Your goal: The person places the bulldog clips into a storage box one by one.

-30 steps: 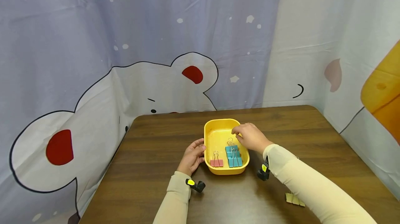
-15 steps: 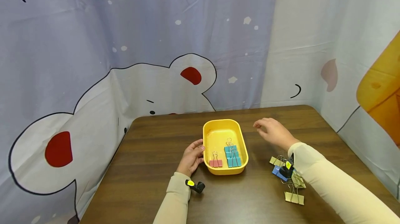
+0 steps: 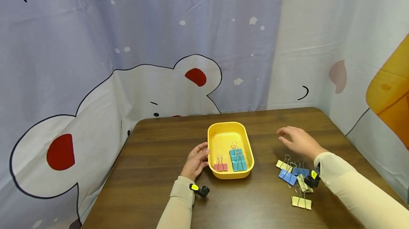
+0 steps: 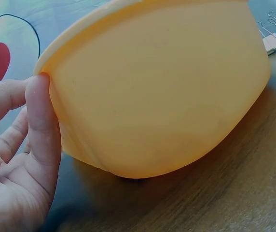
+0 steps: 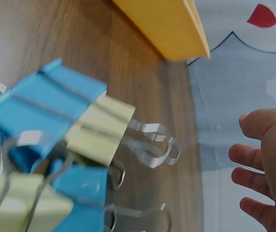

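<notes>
My left hand (image 3: 195, 161) holds the left side of a yellow plastic tray (image 3: 212, 129), thumb at its rim; the left wrist view shows the thumb (image 4: 44, 121) against the tray's outer wall. Inside the tray lie a pink binder clip (image 3: 220, 167) and a row of teal binder clips (image 3: 239, 165), wire handles pointing to the far side. My right hand (image 3: 300, 142) hovers over the table right of the tray, fingers loosely bent and holding nothing. Nearest to it is a loose pile of blue binder clips (image 3: 288, 177) and pale yellow binder clips (image 3: 301, 202), large in the right wrist view.
The brown wooden table (image 3: 153, 172) has rounded far corners. A printed curtain (image 3: 153, 33) hangs right behind it and along its right side. Bare wood lies between the tray and the pile.
My right hand has moved from above the tray's right edge out to the right, uncovering the clip pile. The left hand and the clips in the tray have stayed put.
</notes>
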Motion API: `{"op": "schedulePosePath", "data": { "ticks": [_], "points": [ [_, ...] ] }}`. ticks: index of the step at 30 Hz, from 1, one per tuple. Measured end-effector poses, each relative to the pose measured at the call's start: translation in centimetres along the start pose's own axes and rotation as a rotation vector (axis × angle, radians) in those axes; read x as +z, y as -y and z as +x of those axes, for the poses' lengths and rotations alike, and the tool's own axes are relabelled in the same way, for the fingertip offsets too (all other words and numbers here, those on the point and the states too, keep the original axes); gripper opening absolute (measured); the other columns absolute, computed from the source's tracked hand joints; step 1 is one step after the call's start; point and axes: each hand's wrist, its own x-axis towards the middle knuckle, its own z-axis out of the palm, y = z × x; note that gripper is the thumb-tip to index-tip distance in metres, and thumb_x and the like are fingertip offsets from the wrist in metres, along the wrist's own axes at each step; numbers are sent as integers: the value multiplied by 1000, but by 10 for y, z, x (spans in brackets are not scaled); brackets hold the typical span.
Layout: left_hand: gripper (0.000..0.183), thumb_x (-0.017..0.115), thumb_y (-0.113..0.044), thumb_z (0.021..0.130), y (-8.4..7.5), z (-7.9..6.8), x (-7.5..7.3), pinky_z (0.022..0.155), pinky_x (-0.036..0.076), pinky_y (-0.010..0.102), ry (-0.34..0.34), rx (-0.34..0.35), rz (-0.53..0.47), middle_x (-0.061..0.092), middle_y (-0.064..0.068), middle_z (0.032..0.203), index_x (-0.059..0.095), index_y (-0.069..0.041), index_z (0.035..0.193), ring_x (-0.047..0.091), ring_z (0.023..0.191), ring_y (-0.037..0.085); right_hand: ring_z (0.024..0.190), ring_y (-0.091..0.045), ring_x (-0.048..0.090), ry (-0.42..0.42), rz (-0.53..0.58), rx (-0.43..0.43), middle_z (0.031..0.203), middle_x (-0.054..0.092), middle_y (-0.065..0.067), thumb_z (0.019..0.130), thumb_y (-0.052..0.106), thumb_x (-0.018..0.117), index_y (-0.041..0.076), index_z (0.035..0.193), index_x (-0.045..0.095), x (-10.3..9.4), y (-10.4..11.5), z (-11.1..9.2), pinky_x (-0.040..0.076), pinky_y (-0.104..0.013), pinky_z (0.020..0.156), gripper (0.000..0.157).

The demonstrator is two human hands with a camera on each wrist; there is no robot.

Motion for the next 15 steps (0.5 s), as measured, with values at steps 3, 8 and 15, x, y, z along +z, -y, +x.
{"op": "schedulePosePath", "data": {
  "ticks": [3, 8, 15],
  "points": [
    [37, 58, 5, 98, 0, 0, -1, 54, 58, 25, -1, -1, 6, 65, 10, 106, 52, 1, 134, 67, 72, 12, 112, -38, 63, 21, 14, 23, 118, 69, -14, 100, 20, 64, 5, 122, 66, -3, -7, -9, 49, -59, 95, 27],
    [38, 56, 5, 98, 1, 0, -2, 54, 58, 25, 0, -4, 11, 65, 10, 107, 50, 2, 135, 66, 72, 12, 112, -38, 63, 28, 26, 43, 118, 69, -14, 101, 24, 63, 4, 123, 66, -6, -19, -22, 49, -60, 93, 30],
    [43, 55, 5, 99, 0, -1, -1, 52, 57, 23, 7, -3, 9, 65, 9, 105, 44, 6, 140, 65, 70, 11, 109, -40, 64, 32, 45, 52, 114, 70, -13, 102, 25, 61, 1, 121, 67, -8, -31, -39, 49, -61, 91, 31]
  ]
}}
